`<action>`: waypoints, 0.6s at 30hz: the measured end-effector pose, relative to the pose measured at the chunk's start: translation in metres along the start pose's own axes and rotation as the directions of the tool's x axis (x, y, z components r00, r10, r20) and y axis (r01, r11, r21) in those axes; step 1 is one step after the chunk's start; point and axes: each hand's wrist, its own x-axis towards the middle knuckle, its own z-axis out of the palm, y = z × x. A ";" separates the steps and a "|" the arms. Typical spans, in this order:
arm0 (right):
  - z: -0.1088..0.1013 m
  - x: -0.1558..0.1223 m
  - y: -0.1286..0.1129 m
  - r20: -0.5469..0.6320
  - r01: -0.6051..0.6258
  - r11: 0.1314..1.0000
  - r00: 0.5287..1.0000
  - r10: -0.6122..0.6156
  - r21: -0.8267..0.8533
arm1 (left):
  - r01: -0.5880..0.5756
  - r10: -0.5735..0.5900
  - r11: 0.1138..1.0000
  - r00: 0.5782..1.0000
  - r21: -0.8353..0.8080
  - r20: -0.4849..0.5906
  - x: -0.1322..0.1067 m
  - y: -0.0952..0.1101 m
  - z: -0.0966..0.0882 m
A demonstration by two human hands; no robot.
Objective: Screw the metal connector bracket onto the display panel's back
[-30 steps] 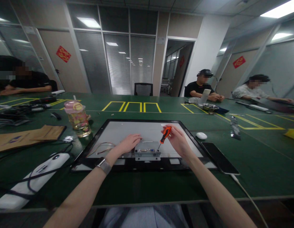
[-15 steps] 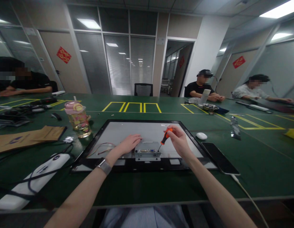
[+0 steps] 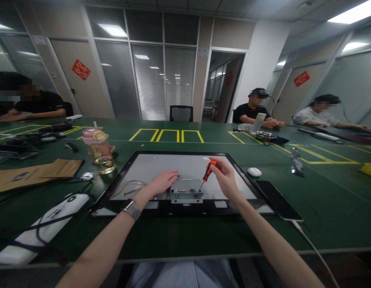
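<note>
A monitor panel [image 3: 152, 168] with a black frame lies flat before me. On its near part stands a metal bracket [image 3: 187, 196] with video ports along its front. My right hand [image 3: 225, 176] grips an orange and black screwdriver [image 3: 207, 171], whose tip reaches the bracket's right end. The screwdriver leans, its handle up and to the right. My left hand [image 3: 163, 182] lies with fingers stretched out at the bracket's left rear corner; whether it presses on the metal I cannot tell. Thin wires [image 3: 128, 187] trail on the panel left of that hand.
Left of the panel stand a pink-lidded bottle [image 3: 99, 150], a paper bag [image 3: 35, 176] and a white power strip [image 3: 44, 228] with black cables. At the right lie a phone [image 3: 277, 199] on a cable and a white earbud case [image 3: 254, 172]. Several people sit around the table.
The screwdriver handle and my right hand have shifted very slightly left, the tip staying at the bracket's right end. My left hand has not visibly moved.
</note>
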 end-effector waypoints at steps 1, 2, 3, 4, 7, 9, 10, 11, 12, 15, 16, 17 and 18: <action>0.000 0.000 0.000 -0.002 -0.004 1.000 1.000 0.004 0.012 | 0.003 -0.003 1.000 1.000 0.001 0.000 0.000 0.001 -0.001; 0.001 0.001 -0.001 0.001 -0.009 0.999 1.000 0.009 0.038 | 0.006 -0.006 1.000 1.000 0.001 0.001 -0.001 0.001 -0.001; 0.001 0.001 -0.001 0.010 -0.016 0.997 1.000 0.015 0.073 | 0.006 -0.006 1.000 1.000 0.002 0.001 -0.001 0.002 -0.002; 0.002 0.001 -0.002 0.024 -0.024 0.993 0.999 0.021 0.114 | 0.006 -0.006 1.000 1.000 0.003 0.000 -0.001 0.003 -0.002; 0.003 0.001 -0.004 0.068 -0.052 0.978 0.997 0.040 0.200 | 0.001 -0.001 1.000 1.000 0.004 0.000 -0.002 0.004 -0.004; 0.003 0.001 -0.004 0.064 -0.059 0.981 0.997 0.048 0.186 | 0.001 -0.001 1.000 1.000 0.003 -0.001 -0.002 0.004 -0.004; 0.003 0.000 -0.003 0.048 -0.055 0.986 0.998 0.048 0.160 | 0.001 -0.001 1.000 1.000 0.003 0.000 -0.002 0.004 -0.004; 0.003 0.000 -0.002 0.028 -0.047 0.991 0.999 0.044 0.129 | 0.002 -0.002 1.000 1.000 0.001 0.001 -0.002 0.005 -0.005; 0.002 0.000 -0.002 0.009 -0.039 0.994 0.999 0.038 0.098 | 0.004 -0.004 1.000 1.000 0.000 0.002 -0.002 0.005 -0.005; 0.002 0.001 -0.002 -0.026 -0.024 0.999 0.999 0.025 0.044 | 0.012 -0.012 1.000 1.000 -0.005 0.006 -0.002 0.005 -0.005; 0.003 0.001 -0.002 -0.027 -0.025 0.999 0.999 0.026 0.042 | 0.012 -0.012 1.000 1.000 -0.005 0.005 -0.002 0.005 -0.005; 0.003 0.001 -0.003 -0.028 -0.027 0.999 0.999 0.028 0.044 | 0.009 -0.009 1.000 1.000 -0.006 0.002 -0.002 0.005 -0.004; 0.003 0.001 -0.003 -0.030 -0.028 0.998 0.999 0.030 0.047 | 0.004 -0.004 1.000 1.000 -0.007 -0.001 -0.002 0.004 -0.004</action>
